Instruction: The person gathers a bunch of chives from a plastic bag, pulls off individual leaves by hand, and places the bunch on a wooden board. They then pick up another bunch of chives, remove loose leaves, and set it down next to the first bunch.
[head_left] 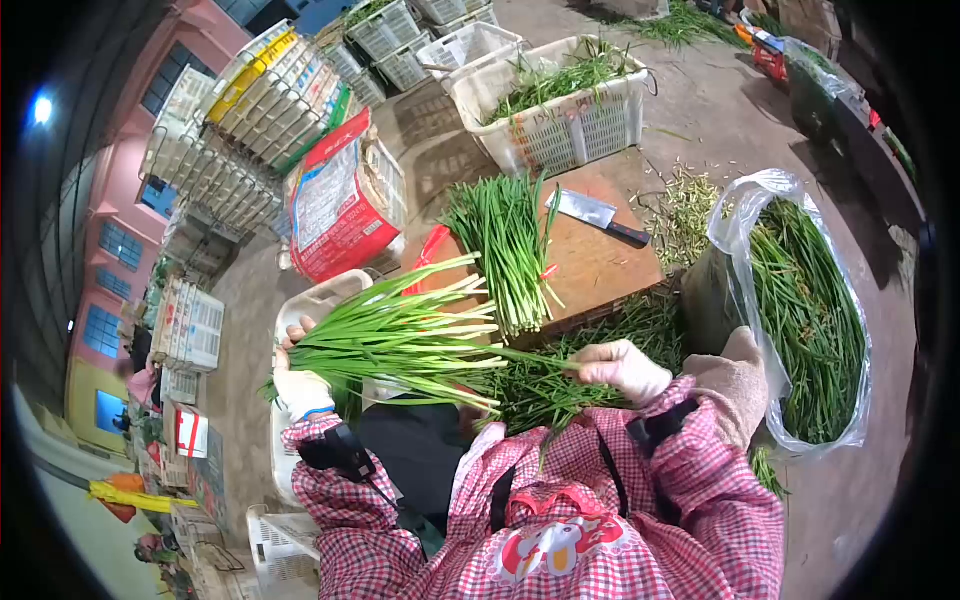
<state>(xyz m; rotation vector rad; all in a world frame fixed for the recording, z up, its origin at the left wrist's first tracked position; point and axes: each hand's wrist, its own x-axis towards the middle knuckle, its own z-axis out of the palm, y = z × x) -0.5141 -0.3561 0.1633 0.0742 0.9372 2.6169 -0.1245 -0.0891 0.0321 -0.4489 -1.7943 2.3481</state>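
A loose bunch of garlic chives (400,330) lies across my left hand (302,385), its pale stem ends fanned to the right. My left hand, in a white glove with bare fingertips, is closed round the leafy end. On the right, my gloved right hand (625,370) pinches a thin green chive strand (535,357) that stretches toward the bunch. Beyond them, a thicker chive bundle (508,255) rests on a brown board (595,275) beside a cleaver (597,214) with a black handle. Loose chive leaves (590,345) are heaped below my hands.
At right stands a clear plastic bag (850,420) full of greens. A white crate (575,130) holding chives is behind the board, near a red and white sack (335,205). Cut stem ends (685,210) litter the floor. Crates (265,95) are stacked at left.
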